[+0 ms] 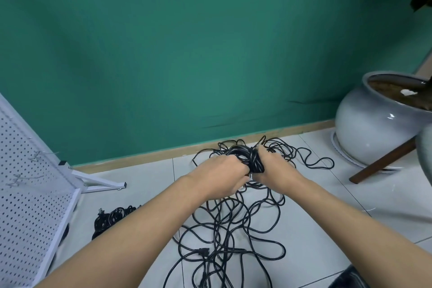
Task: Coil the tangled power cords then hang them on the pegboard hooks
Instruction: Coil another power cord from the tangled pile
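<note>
Cord bundle [248, 157] between left grip [222, 174] and right grip [272, 170], both tight around it

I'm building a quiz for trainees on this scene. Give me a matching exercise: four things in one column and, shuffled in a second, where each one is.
Things:
1 pegboard
2 plant pot
3 cord bundle
4 loose cords

Places:
A gripped by the left hand and right hand
B far right, by the green wall
C spread over the floor tiles
D far left

Pairs: 1-D, 2-B, 3-A, 4-C
</note>
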